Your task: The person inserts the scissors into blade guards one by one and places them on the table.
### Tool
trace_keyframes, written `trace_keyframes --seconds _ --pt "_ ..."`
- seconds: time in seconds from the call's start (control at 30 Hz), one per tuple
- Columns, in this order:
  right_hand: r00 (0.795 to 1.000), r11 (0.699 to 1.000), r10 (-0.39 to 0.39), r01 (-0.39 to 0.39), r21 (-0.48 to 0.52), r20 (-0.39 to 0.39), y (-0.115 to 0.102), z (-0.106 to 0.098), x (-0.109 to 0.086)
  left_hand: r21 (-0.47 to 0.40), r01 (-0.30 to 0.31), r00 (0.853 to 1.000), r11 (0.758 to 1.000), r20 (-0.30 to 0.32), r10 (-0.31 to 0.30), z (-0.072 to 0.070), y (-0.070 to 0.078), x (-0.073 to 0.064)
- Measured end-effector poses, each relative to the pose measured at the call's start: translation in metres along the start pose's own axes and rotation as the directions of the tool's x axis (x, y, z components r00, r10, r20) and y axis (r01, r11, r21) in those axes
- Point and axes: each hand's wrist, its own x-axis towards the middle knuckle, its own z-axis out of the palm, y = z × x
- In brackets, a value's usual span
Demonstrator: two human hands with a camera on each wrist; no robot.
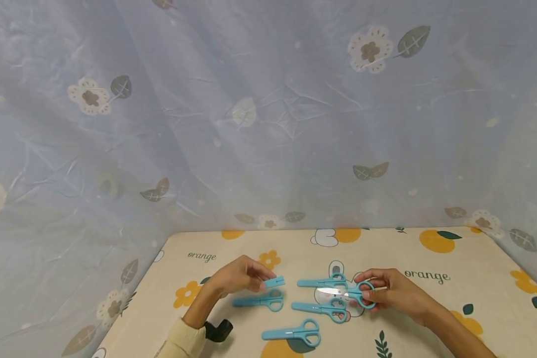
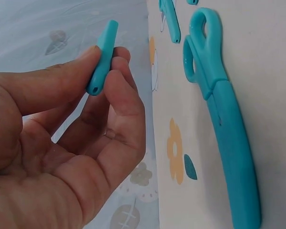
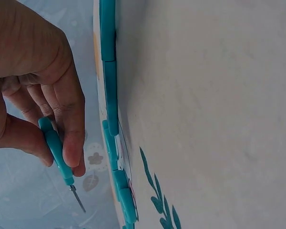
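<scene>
My left hand (image 1: 241,275) pinches a small teal scissors cover (image 2: 103,59) between thumb and fingertips, raised above the table. My right hand (image 1: 391,291) grips a pair of scissors (image 3: 57,148) by the blue handle loops, its bare metal blade (image 1: 333,291) pointing left. The cover and the blade tip face each other with a gap between them. Under the left hand lies a covered pair of scissors (image 1: 258,301). Two more covered pairs, an upper one (image 1: 322,282) and a lower one (image 1: 319,309), lie near the right hand. Another covered pair (image 1: 292,333) rests closer to the front.
A patterned cream cloth (image 1: 232,248) covers the table. A pale printed curtain (image 1: 268,124) hangs along its back and sides. A black band with a small device (image 1: 219,330) sits on the left wrist.
</scene>
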Motion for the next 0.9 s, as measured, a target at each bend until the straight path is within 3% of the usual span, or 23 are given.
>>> trace_keyframes --seconds 0.3,0.53,0.9 --pt "1.000 0.998 0.025 -0.026 0.053 0.014 -0.001 0.003 0.002 0.017 0.054 0.999 0.998 0.007 -0.054 0.007 0.012 0.007" --pt "1.000 0.998 0.015 -0.016 0.056 0.025 -0.005 0.005 0.007 0.025 0.031 0.999 0.999 0.042 -0.032 0.014 0.016 0.013" --pt "0.998 0.996 -0.008 0.002 0.087 0.061 -0.011 0.010 0.014 0.001 0.043 0.998 0.999 0.040 -0.043 0.022 0.024 0.017"
